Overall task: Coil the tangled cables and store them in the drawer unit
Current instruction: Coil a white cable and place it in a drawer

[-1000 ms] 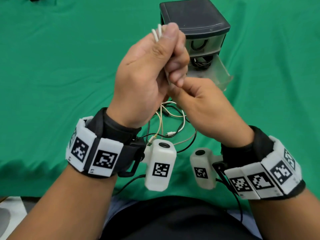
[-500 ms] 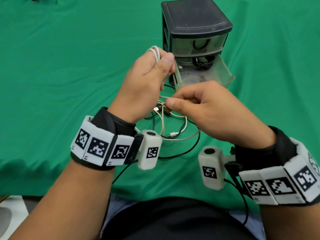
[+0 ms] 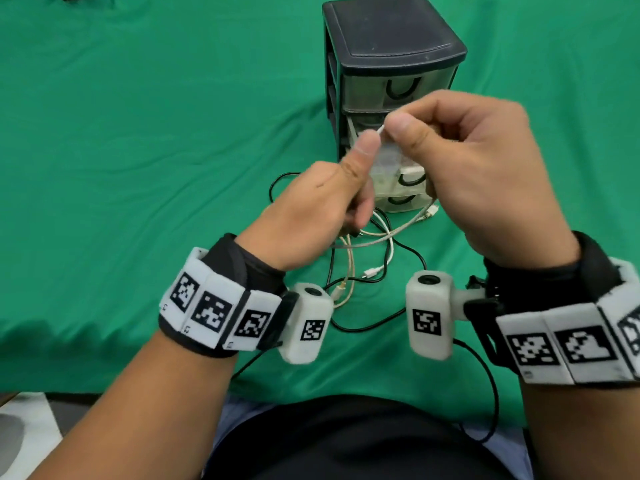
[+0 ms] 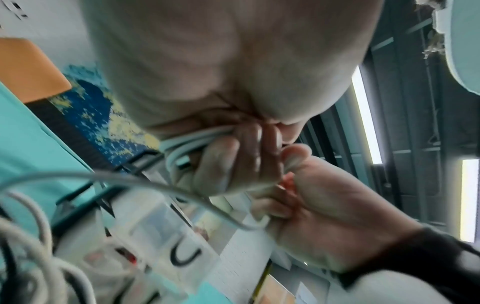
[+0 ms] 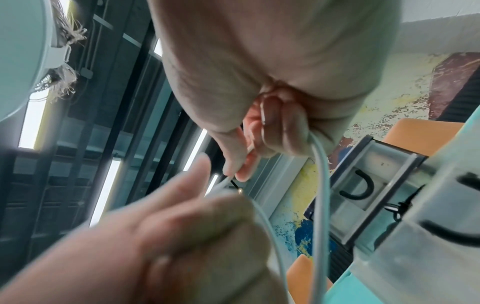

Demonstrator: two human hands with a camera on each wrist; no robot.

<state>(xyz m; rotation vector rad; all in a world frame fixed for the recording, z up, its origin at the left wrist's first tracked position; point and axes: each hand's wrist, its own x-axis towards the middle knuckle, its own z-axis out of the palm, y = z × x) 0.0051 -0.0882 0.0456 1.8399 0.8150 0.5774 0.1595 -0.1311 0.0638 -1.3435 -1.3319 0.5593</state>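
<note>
A thin white cable [image 3: 379, 130] stretches between my two hands in front of the black drawer unit [image 3: 391, 46]. My left hand [image 3: 360, 168] grips a small bundle of white cable loops [image 4: 187, 142] in curled fingers, thumb pointing up. My right hand [image 3: 408, 133] pinches the same cable between thumb and finger just above the left thumb. From there the cable [image 5: 320, 174] hangs down to the tangle of white and black cables [image 3: 363, 258] on the green cloth. The clear middle drawer [image 3: 398, 178] stands pulled out, half hidden behind my hands.
The green cloth [image 3: 138, 168] covers the table all round. The top drawer [image 3: 401, 88] of the unit is closed and has a black U-shaped handle. A loose black cable [image 3: 367, 329] loops toward the table's near edge between my wrists.
My left hand has come down from high in front of the unit. My right hand went down toward the tangle, then rose with the white cable to meet the left thumb.
</note>
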